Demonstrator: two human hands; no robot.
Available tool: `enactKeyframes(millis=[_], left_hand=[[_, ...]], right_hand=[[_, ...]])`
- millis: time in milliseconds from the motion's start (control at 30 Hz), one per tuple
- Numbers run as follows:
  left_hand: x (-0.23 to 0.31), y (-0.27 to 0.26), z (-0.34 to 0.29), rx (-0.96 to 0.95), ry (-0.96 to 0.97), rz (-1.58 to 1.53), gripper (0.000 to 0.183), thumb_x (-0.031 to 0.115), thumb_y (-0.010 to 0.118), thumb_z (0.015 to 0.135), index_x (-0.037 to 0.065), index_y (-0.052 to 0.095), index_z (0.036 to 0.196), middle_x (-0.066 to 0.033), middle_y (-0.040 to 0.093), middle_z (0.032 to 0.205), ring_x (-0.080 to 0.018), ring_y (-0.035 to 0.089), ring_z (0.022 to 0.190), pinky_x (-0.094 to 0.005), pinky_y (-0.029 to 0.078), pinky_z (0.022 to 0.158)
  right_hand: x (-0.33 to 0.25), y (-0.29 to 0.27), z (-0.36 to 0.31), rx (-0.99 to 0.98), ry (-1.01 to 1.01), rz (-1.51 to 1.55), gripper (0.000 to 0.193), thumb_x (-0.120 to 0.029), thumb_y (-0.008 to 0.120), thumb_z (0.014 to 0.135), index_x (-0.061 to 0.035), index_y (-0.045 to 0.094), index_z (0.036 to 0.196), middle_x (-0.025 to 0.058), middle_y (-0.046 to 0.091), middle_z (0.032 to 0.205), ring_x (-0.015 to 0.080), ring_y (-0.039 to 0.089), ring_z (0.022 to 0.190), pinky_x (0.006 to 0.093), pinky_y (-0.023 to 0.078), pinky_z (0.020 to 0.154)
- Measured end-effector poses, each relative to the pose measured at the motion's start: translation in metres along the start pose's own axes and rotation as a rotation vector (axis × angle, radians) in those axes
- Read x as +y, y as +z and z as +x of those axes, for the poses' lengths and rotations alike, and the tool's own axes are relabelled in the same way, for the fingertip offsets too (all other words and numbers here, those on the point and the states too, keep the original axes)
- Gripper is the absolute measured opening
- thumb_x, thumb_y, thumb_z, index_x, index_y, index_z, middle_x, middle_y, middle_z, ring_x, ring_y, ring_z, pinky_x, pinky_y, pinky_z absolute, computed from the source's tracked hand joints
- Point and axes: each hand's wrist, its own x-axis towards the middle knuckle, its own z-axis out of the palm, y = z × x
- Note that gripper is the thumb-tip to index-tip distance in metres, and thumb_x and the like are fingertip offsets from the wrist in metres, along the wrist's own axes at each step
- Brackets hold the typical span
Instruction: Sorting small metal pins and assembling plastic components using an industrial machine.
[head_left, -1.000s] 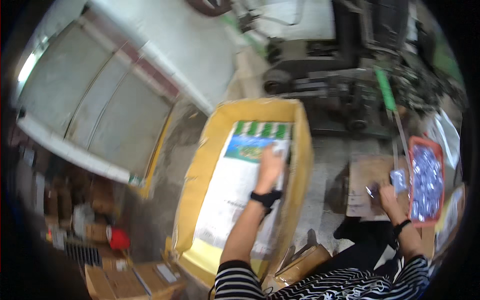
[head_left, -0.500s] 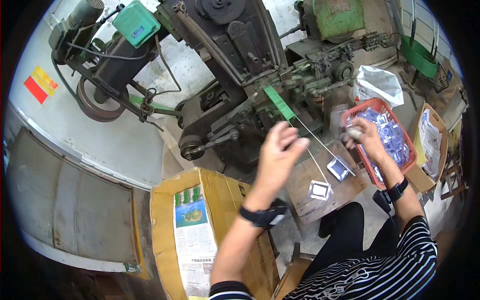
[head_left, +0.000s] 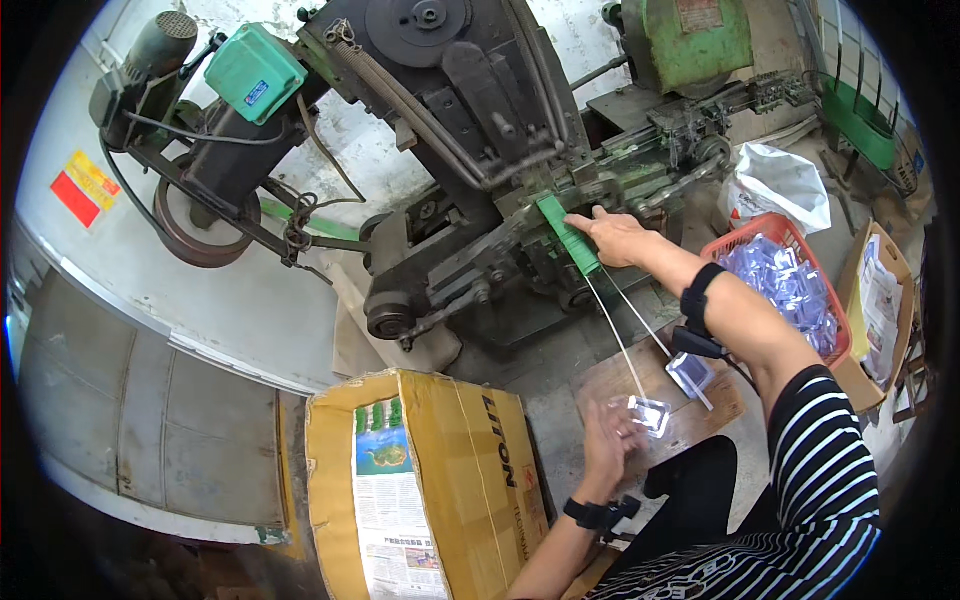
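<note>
My right hand (head_left: 617, 240) reaches across to the green ribbed block (head_left: 568, 235) on the dark machine. Its thumb and forefinger are stretched out, the fingertip at the block's edge, and I see nothing held. My left hand (head_left: 606, 440), smeared by motion, is beside a clear plastic piece with a pale rectangular frame (head_left: 652, 416) on the wooden board (head_left: 625, 375). Whether its fingers touch or grip that piece cannot be made out. Another clear, bluish plastic piece (head_left: 690, 374) lies farther right. Two thin pale rods (head_left: 617, 340) run from the block down toward the pieces.
A red plastic basket (head_left: 842, 318) full of clear bluish plastic pieces (head_left: 780, 275) stands at the right, by a white sack (head_left: 785, 190) and an open carton (head_left: 890, 300). A large cardboard box (head_left: 470, 460) with newspaper stands at lower left. Belt wheels (head_left: 205, 225) flank the machine.
My right hand has moved from the basket's edge leftward to the green block. My left hand has dropped from below the block to the framed piece on the board. The view has shifted slightly.
</note>
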Motion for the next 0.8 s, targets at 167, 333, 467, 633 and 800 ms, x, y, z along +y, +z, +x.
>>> enactKeyframes(millis=[167, 333, 467, 633, 800], left_hand=[[-0.05, -0.007, 0.005, -0.116, -0.103, -0.115, 0.053, 0.05, 0.03, 0.092, 0.003, 0.043, 0.115, -0.0107, 0.055, 0.095, -0.0212, 0.056, 0.085, -0.0346, 0.048, 0.07], [-0.059, 0.023, -0.005, -0.154, -0.082, -0.151, 0.058, 0.051, 0.027, 0.092, 0.002, 0.04, 0.119, -0.0134, 0.055, 0.1, -0.0239, 0.056, 0.094, -0.0348, 0.048, 0.076], [-0.049, 0.043, -0.017, -0.139, -0.045, -0.168, 0.057, 0.053, 0.027, 0.092, 0.004, 0.041, 0.117, -0.0141, 0.055, 0.1, -0.0255, 0.056, 0.092, -0.0355, 0.048, 0.076], [-0.043, 0.046, -0.004, -0.086, -0.005, -0.198, 0.043, 0.045, 0.029, 0.094, 0.01, 0.046, 0.113, -0.0075, 0.057, 0.105, -0.022, 0.059, 0.09, -0.0398, 0.051, 0.071], [-0.03, 0.035, 0.009, -0.105, -0.104, -0.093, 0.04, 0.043, 0.028, 0.095, 0.013, 0.045, 0.115, -0.0053, 0.057, 0.104, -0.0216, 0.059, 0.087, -0.0405, 0.052, 0.067]], right_hand=[[-0.013, 0.018, -0.026, -0.058, 0.019, 0.038, 0.057, -0.003, 0.055, 0.071, -0.0154, 0.043, 0.125, 0.0225, 0.049, 0.11, 0.0357, 0.055, 0.097, 0.04, 0.044, 0.082], [-0.018, 0.013, -0.129, -0.151, -0.022, 0.314, 0.033, -0.002, 0.055, 0.069, -0.0056, 0.061, 0.101, 0.0182, 0.052, 0.099, 0.0367, 0.054, 0.093, 0.0421, 0.043, 0.078], [-0.018, 0.028, -0.183, -0.086, -0.023, 0.437, 0.026, -0.002, 0.054, 0.07, -0.0012, 0.061, 0.095, 0.0183, 0.056, 0.092, 0.0345, 0.057, 0.089, 0.0399, 0.044, 0.075], [-0.026, 0.034, -0.219, -0.056, 0.112, 0.777, 0.018, -0.003, 0.054, 0.075, 0.0012, 0.059, 0.092, 0.0157, 0.062, 0.08, 0.0257, 0.06, 0.075, 0.0336, 0.046, 0.068], [-0.031, 0.049, -0.229, 0.234, -0.052, 0.499, 0.019, -0.001, 0.053, 0.072, -0.0001, 0.059, 0.091, 0.0163, 0.06, 0.082, 0.0323, 0.058, 0.079, 0.0379, 0.046, 0.067]])
